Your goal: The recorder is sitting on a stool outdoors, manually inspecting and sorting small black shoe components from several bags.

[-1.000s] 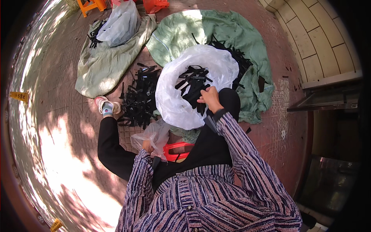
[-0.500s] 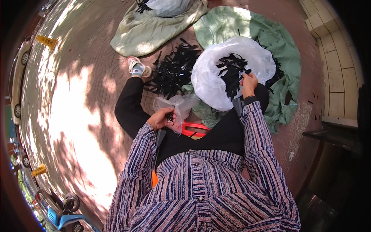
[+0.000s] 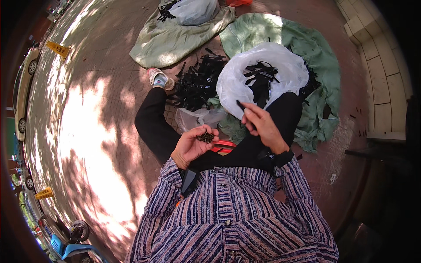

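Observation:
My left hand [image 3: 191,147] is cupped, palm up, with its fingers curled round a handful of small dark metal parts [image 3: 205,137]; their exact kind is too small to make out. To its right, my right hand [image 3: 265,127] pinches a short black strip [image 3: 240,105] that points up and away. Beyond that hand stands a white plastic bag [image 3: 230,83], its mouth rolled wide, with black strips [image 3: 262,74] inside. A small clear plastic bag [image 3: 187,119] lies just beyond my left hand. Part of a red plastic thing [image 3: 226,143] shows between my legs.
A loose heap of black strips [image 3: 199,83] lies on the paving left of the white bag. Green sacking [image 3: 322,57] spreads under and behind that bag. A pale green sack [image 3: 162,48] with another white bag [image 3: 195,12] lies farther off. A tiled wall [image 3: 381,83] runs along the right.
My right hand has left the white bag and come back toward my left hand with a black strip. My left hand has moved right and turned palm up, away from the clear bag.

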The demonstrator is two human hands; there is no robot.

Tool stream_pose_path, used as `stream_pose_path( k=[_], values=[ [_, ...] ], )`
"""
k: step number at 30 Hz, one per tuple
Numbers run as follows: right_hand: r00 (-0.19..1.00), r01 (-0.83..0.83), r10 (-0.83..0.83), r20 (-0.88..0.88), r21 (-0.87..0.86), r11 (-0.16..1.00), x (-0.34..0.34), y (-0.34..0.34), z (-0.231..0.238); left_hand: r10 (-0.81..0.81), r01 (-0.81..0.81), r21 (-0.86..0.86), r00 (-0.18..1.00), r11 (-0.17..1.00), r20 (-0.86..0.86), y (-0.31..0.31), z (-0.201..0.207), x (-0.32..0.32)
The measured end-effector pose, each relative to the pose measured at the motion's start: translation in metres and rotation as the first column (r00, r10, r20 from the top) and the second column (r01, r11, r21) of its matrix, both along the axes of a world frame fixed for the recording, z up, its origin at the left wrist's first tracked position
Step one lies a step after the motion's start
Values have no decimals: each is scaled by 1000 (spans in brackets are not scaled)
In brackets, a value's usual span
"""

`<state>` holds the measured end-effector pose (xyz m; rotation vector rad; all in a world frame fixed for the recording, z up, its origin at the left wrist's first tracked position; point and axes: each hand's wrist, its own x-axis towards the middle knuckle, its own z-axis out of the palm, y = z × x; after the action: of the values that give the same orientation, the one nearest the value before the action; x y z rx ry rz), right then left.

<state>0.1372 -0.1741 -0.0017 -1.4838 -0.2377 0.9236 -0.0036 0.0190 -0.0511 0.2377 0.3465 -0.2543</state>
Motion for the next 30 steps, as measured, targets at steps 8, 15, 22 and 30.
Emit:
stream_pose_path(
  k=[8, 15, 22, 30],
  values=[
    [998, 10, -6, -62, 63, 998, -33, -8, 7, -73, 73, 189, 997, 979, -3, -18, 26, 12],
    [998, -17, 19, -56, 30, 999, -38, -4, 1, 4, 36, 423, 996, 905, -94, -18, 34, 17],
    [969, -133, 148, -197, 86, 987, -41, 0, 8, 33, 16, 455, 994, 890, -100, -17, 53, 18],
    [951, -153, 190, -245, 163, 975, -37, 2, 9, 59, -44, 513, 998, 857, -13, -16, 48, 15]
  ],
)
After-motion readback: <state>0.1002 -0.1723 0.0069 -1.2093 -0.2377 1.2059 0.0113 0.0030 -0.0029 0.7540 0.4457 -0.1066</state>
